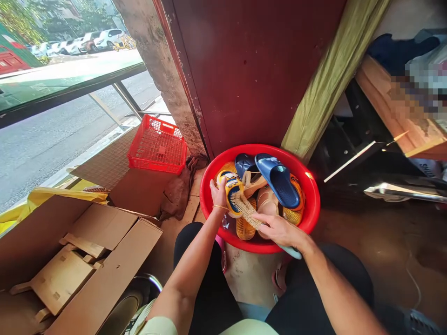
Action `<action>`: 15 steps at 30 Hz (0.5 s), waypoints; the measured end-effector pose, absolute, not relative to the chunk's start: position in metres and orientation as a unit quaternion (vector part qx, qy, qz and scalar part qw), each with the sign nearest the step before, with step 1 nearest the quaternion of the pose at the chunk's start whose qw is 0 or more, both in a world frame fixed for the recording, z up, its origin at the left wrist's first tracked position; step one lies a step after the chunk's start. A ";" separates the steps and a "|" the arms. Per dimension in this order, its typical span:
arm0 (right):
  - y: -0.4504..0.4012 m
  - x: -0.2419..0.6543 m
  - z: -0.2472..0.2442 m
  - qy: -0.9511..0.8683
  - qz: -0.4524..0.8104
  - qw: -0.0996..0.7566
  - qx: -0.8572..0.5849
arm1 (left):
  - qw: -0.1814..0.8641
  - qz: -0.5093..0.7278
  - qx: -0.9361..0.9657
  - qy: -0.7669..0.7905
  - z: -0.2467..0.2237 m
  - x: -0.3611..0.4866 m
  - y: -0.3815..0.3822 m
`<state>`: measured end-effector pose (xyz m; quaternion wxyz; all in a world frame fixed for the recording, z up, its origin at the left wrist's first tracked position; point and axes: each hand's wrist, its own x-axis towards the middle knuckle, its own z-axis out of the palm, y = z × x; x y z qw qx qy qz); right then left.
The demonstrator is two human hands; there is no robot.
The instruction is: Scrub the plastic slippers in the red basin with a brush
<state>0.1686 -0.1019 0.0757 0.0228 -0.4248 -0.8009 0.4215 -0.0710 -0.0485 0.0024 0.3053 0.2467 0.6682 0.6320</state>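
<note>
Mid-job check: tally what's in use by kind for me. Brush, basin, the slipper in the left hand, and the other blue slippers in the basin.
Brush: 1, in the right hand
Red basin: 1
Yellow-and-blue slipper: 1, in the left hand
Blue slippers: 2, one partly hidden
Total: 5

Before us we have a basin [313, 207] with slippers [278, 181] piled in it. Behind it stands a door [258, 74], with a curtain [330, 79] at its right. To our left we see a crate [154, 164] beyond a carton [104, 277] holding boards [61, 279]; to our right, a table [379, 81].
</note>
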 end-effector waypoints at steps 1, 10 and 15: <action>-0.100 0.165 0.073 -0.799 0.422 0.017 -0.428 | 0.327 0.634 0.236 0.660 0.001 -0.069 -0.046; -0.101 0.117 0.030 -0.775 0.423 0.044 -0.467 | 0.455 0.551 0.283 0.640 -0.016 -0.066 -0.043; -0.097 0.112 0.019 -0.777 0.402 0.111 -0.472 | 0.457 0.530 0.303 0.647 -0.022 -0.069 -0.044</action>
